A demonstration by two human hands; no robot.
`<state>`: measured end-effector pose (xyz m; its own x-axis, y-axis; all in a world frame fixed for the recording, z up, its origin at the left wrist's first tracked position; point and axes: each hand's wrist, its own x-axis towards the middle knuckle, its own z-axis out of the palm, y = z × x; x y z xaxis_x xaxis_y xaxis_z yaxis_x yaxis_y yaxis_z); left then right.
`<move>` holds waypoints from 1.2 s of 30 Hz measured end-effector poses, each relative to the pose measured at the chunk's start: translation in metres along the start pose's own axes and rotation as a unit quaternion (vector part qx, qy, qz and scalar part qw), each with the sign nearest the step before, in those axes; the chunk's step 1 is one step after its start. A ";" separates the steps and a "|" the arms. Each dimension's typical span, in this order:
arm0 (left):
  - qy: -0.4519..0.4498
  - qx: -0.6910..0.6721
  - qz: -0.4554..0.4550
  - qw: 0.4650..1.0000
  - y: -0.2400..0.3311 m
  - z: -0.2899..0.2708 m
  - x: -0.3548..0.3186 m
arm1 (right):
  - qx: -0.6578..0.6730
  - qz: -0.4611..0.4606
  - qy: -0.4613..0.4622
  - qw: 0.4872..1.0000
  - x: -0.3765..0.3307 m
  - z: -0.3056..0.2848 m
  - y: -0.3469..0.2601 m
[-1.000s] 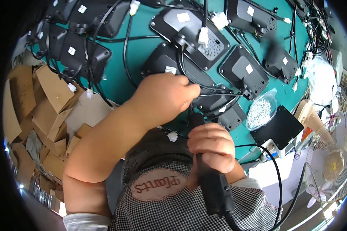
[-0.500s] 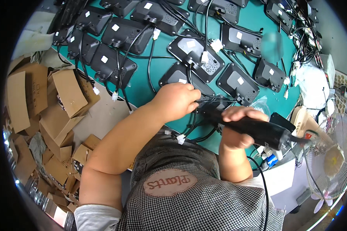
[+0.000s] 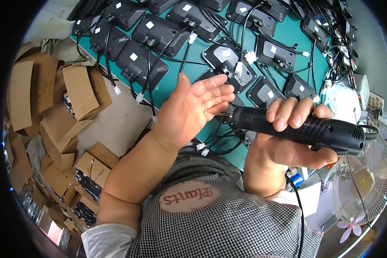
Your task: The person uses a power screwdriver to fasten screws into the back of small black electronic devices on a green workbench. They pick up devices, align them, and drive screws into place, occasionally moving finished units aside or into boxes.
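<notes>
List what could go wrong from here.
The tip of the black tool sits close to the open left hand, so a slip by the right hand might nick it. The black cord lying across the checked apron could get tugged. A white connector hanging past the edge of the table may snag.

a black, vented, cylindrical power tool [image 3: 336,135] lies sideways in the right fingers [image 3: 302,112], narrow tip pointing left.
</notes>
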<state>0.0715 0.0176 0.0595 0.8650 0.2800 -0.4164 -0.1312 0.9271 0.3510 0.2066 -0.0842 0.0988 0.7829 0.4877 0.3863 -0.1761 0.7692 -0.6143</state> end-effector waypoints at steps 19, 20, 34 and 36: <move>0.082 0.251 -0.028 0.964 0.005 -0.034 -0.032 | 0.009 0.058 0.005 0.998 -0.005 0.007 0.023; 0.090 0.269 -0.019 0.959 0.005 -0.034 -0.034 | 0.016 0.067 0.005 0.998 -0.005 0.008 0.024; 0.134 0.824 0.262 0.485 0.118 -0.090 -0.044 | 0.017 0.106 -0.003 0.994 0.000 0.016 0.031; 0.132 0.897 0.221 0.359 0.143 -0.119 -0.047 | -0.002 0.097 0.008 0.995 0.002 0.012 0.031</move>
<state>-0.0457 0.1660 0.0298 0.8444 0.5348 0.0302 0.5012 -0.8086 0.3082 0.1952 -0.0542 0.0885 0.7435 0.6203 0.2499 -0.3222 0.6596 -0.6791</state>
